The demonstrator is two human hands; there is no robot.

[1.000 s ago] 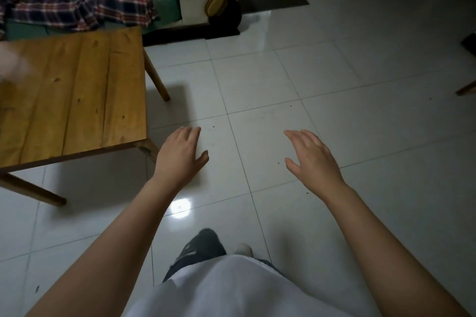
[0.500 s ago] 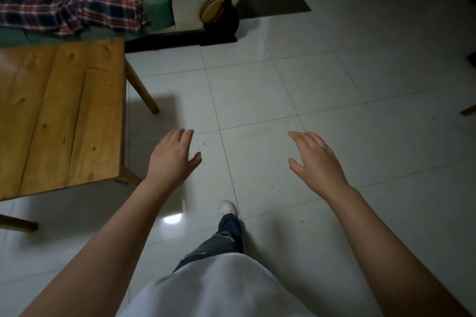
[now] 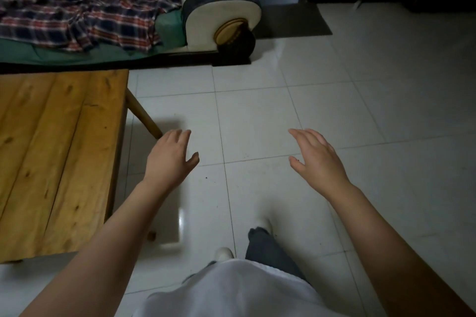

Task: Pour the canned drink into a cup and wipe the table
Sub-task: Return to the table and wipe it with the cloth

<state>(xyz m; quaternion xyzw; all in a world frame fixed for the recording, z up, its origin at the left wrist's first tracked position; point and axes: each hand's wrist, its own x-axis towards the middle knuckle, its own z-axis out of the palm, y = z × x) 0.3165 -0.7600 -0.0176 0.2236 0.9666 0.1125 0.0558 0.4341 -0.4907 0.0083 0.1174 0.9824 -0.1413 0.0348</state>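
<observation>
A low wooden table (image 3: pixel 59 157) of pale planks fills the left side of the head view, its visible top bare. My left hand (image 3: pixel 170 159) hovers palm down over the white floor tiles, just right of the table's edge, fingers apart and holding nothing. My right hand (image 3: pixel 316 157) floats farther right at the same height, also spread and holding nothing. No can, cup or cloth is in view.
A sofa (image 3: pixel 221 8) with a cream and dark armrest stands behind the table, with a plaid cloth (image 3: pixel 85 18) and clutter on its green seat. A dark mat (image 3: pixel 291 18) lies before a doorway. White tiled floor (image 3: pixel 360 110) spreads to the right. My legs and shoes show below.
I have stepped forward along the table's right side; the table and sofa now sit nearer and lower in view. Both hands keep the same spread pose, holding nothing.
</observation>
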